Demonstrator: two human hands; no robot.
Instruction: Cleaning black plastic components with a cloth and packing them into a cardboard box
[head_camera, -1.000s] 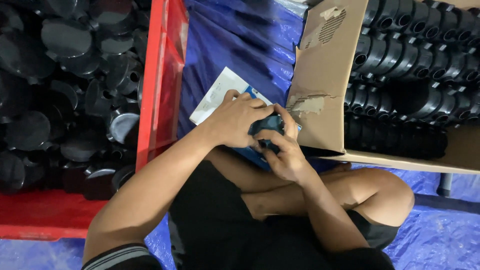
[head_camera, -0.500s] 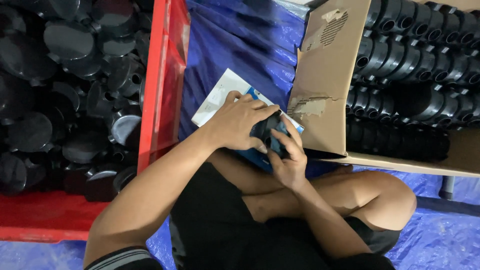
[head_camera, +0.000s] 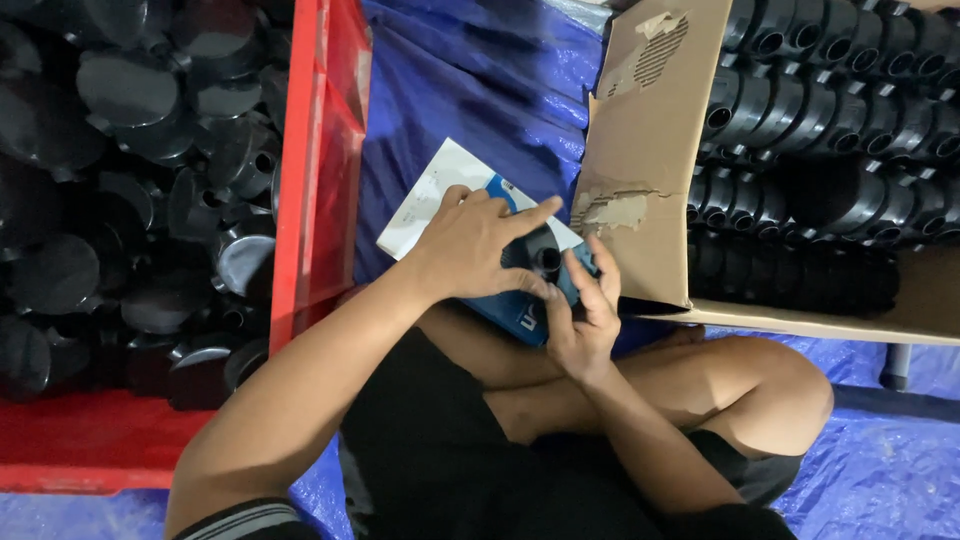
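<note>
A red bin (head_camera: 315, 190) of black parts sits left, a cardboard box (head_camera: 650, 150) right. Between them, above the lap, the left hand (head_camera: 470, 245) and right hand (head_camera: 585, 320) close their fingers around a black fitting (head_camera: 535, 255). Loosely gripped, it might slip onto the blue tarp (head_camera: 470, 90).

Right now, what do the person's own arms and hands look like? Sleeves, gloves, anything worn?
Both hands are bare: no gloves, rings or watch visible on the left hand or the right hand. Both forearms are uncovered up past the elbow. The left arm ends in a short dark sleeve with a light striped cuff at the frame's bottom edge. The right arm's sleeve is out of view. No cables or markings.
</note>
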